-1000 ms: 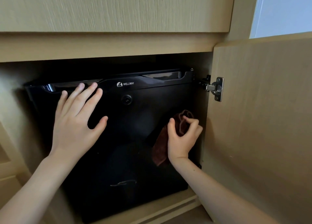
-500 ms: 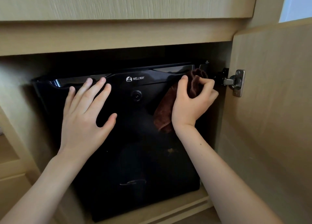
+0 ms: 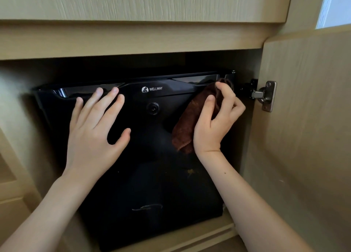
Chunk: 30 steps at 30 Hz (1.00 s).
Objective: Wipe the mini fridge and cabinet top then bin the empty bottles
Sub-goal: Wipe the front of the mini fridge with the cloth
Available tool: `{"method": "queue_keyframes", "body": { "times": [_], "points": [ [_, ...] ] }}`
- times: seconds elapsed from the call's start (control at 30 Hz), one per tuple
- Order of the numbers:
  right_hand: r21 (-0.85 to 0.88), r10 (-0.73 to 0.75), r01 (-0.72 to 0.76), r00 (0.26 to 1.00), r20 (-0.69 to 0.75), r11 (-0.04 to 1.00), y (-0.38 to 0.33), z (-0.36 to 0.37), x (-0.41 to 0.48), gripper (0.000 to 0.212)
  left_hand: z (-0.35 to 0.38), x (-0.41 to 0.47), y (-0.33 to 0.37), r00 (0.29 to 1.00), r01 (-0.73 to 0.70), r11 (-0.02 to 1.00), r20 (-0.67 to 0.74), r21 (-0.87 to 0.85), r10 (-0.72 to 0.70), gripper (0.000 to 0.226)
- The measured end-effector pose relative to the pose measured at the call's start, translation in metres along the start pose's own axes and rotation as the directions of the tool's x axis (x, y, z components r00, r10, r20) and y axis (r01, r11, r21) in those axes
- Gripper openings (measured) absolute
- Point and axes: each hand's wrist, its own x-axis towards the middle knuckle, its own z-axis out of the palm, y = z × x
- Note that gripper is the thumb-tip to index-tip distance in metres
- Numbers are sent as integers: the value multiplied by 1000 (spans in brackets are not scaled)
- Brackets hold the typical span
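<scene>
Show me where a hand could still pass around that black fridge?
Free: the dark gap above the glossy black mini fridge, under the wooden shelf. Crowded: its upper right corner, where right hand, brown cloth and metal hinge meet.

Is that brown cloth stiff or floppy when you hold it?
Probably floppy: the brown cloth droops in soft folds below the right hand pinching it. Likely light, since a few fingers hold it up against the mini fridge.

Cloth (image 3: 191,122) against black mini fridge (image 3: 152,156)
</scene>
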Motion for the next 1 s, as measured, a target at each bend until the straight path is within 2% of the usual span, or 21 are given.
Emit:
{"method": "queue_keyframes", "body": {
  "times": [0.1, 0.23, 0.37, 0.47, 0.63, 0.7, 0.77, 0.87, 1.0],
  "points": [
    [-25, -57, 58, 998, 31, 998, 5, -1, -4, 24, 0, 0, -2, 1000, -2, 1000, 3, 0, 2, 65],
    [-6, -39, 39, 997, 71, 999, 12, -7, -9, 30, 1, 0, -3, 1000, -11, 1000, -8, 6, 11, 65],
    [-121, -128, 157, 967, 218, 980, 36, -24, -41, 47, 1, -1, -2, 1000, -6, 1000, -20, 3, 6, 64],
    [-195, -92, 152, 954, 285, 969, 62, -43, -72, 47, 0, -1, 0, 1000, 2, 1000, -11, 3, -2, 64],
    [-196, 135, -99, 974, 180, 976, 54, -44, -84, 34, -5, 1, 2, 1000, 4, 1000, 23, -3, -4, 64],
    [-121, 149, -134, 981, 126, 984, 37, -29, -72, 33, -5, 0, 3, 1000, 6, 1000, 20, -1, -6, 63],
    [-59, 87, -82, 992, 87, 995, 21, -13, -56, 37, -4, 0, 5, 1000, 14, 1000, 18, -8, -14, 63],
    [-53, 32, -28, 996, 77, 998, 11, 3, -43, 41, -2, -1, 4, 1000, 21, 1000, 10, -20, -21, 63],
    [-103, -61, 81, 982, 180, 991, 33, -13, -61, 43, 1, -2, 3, 1000, 16, 1000, -16, -16, -16, 62]
  ]
}}
